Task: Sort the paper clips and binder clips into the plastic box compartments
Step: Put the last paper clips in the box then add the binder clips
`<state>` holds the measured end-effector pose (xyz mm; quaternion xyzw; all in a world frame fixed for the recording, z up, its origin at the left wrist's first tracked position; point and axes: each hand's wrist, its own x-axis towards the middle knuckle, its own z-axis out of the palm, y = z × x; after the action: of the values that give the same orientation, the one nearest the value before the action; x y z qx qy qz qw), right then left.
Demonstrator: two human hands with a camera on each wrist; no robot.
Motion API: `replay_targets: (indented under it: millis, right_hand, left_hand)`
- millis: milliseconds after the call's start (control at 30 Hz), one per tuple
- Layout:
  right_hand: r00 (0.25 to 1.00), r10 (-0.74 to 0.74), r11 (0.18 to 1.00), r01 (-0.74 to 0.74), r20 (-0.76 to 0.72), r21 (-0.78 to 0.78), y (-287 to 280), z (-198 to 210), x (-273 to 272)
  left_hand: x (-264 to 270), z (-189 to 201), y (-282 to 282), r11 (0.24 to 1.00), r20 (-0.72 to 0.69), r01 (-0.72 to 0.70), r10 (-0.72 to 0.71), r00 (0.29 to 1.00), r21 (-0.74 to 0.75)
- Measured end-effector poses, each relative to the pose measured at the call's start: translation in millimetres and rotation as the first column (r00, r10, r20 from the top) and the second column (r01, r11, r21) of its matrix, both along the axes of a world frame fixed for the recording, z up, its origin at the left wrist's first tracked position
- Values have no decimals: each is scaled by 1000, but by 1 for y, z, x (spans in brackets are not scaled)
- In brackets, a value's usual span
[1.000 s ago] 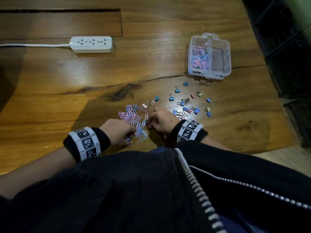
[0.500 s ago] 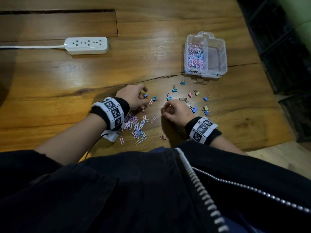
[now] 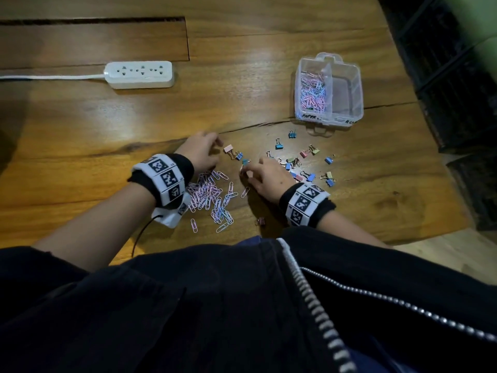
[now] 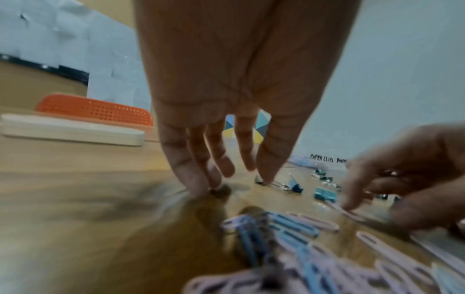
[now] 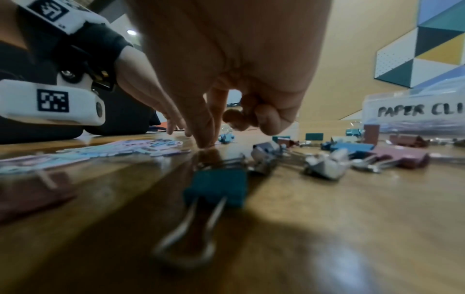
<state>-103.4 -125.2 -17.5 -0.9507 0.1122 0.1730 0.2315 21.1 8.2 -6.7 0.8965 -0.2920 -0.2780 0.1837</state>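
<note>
A pile of pink and blue paper clips (image 3: pixel 212 195) lies between my wrists. Coloured binder clips (image 3: pixel 295 162) are scattered to its right. The clear plastic box (image 3: pixel 359 74) stands beyond them, with paper clips in its left compartment and nothing visible in the right one. My left hand (image 3: pixel 215 146) reaches past the pile, fingers straight and tips on the table, thumb beside a pink binder clip (image 3: pixel 228 149). My right hand (image 3: pixel 246 173) has thumb and index tips meeting on a pink paper clip (image 4: pixel 349 211) on the table, with the other fingers curled.
A white power strip (image 3: pixel 139 74) with its cord lies at the back left. One stray binder clip (image 3: pixel 260 221) sits near the table's front edge by my right wrist. The table ends at the right, past the box. An orange basket (image 4: pixel 95 109) stands far off.
My left hand has moved from the near side of the pile to its far side and opened out. My right hand has shifted forward and left to a paper clip.
</note>
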Motion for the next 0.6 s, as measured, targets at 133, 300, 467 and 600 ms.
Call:
replay_targets:
  millis: [133,300,467,600]
  right_hand:
    - [998,-8,990,17,-65,141,-7,6,-16]
    - [989,-140,962,145,-38,231,-8,12,-24]
    - [992,-95,980,107,-78,170,2,6,-25]
    - [974,-217,969,222,-59,109,-5,3,-16]
  left_hand:
    - [-5,6,30,952,0,160,-166,986,260]
    - [-38,5,47,916,-27,261,-266,964,305]
    - [-65,-4,38,971,78,170,-185,980,166]
    - [-64,-5,31,973,73,162,-176,982,167]
